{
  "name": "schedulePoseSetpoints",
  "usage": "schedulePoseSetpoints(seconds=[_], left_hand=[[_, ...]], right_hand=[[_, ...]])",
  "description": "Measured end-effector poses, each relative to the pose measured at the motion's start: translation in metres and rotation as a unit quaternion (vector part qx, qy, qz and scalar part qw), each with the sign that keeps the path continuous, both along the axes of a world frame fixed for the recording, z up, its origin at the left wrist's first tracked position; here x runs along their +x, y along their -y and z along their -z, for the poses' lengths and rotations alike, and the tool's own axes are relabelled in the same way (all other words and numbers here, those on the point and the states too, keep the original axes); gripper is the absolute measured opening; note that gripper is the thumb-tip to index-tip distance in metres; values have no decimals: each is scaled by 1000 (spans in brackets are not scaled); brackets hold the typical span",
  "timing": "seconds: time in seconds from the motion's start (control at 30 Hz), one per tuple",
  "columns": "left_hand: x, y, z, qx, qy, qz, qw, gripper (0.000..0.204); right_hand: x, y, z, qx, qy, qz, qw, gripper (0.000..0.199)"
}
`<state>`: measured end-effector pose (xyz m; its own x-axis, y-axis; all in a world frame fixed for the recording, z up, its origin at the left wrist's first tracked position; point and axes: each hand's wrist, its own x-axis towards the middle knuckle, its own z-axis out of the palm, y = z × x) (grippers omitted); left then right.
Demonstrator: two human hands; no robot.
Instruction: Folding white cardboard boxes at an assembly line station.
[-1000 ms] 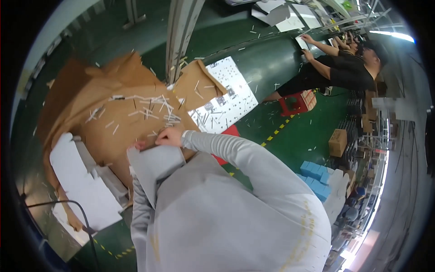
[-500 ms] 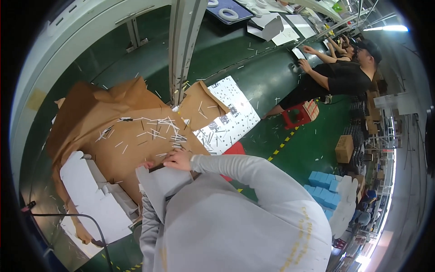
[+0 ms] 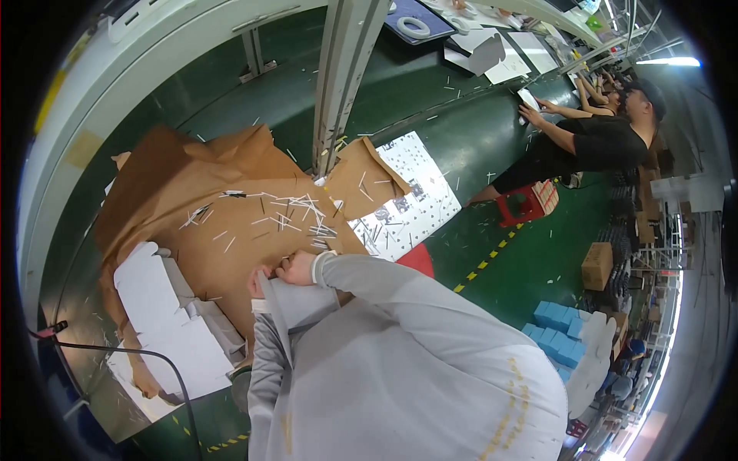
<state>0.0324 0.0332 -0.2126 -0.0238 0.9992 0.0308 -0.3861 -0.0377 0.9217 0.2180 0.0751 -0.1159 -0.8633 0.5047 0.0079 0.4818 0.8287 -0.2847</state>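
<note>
Close to my body, over the near edge of the brown paper (image 3: pixel 223 269), a pale grey cardboard piece (image 3: pixel 307 301) is folded up into a panel. My left hand (image 3: pixel 259 283) grips its upper left corner with the fingers closed. Right beside it, my right hand (image 3: pixel 297 269) is curled, its fingertips pinching the far edge of the same piece. The lower part of the cardboard is hidden against my grey clothing. Beyond my hands, many thin white and dark strips (image 3: pixel 288 215) lie scattered over the paper.
Flat white die-cut box blanks (image 3: pixel 157 307) are stacked at the left. A metal post (image 3: pixel 342 84) rises behind the paper. To its right lies a patterned white sheet (image 3: pixel 415 203). A co-worker (image 3: pixel 607 138) sits farther right by a red stool (image 3: pixel 526 203). Blue boxes (image 3: pixel 557 330) stand at the right.
The view has shifted, so the scene sits farther right. My right hand has drawn close to my left and its fingers have curled in. The co-worker's hands have moved onto a small white piece.
</note>
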Motion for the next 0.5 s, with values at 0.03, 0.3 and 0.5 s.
schedulePoseSetpoints(seconds=[0.03, 0.3, 0.5], left_hand=[[0, 0, -6, -32, 3, -1, 999, 20], [18, -5, -73, -124, 150, -37, 980, 24], [-17, -6, 53, -33, -248, 63, 966, 22]], right_hand=[[-1, 0, 2, -37, 55, 6, 998, 22], [55, 2, -2, -77, 77, 35, 993, 23], [26, -5, -9, 18, 44, 1, 999, 20]])
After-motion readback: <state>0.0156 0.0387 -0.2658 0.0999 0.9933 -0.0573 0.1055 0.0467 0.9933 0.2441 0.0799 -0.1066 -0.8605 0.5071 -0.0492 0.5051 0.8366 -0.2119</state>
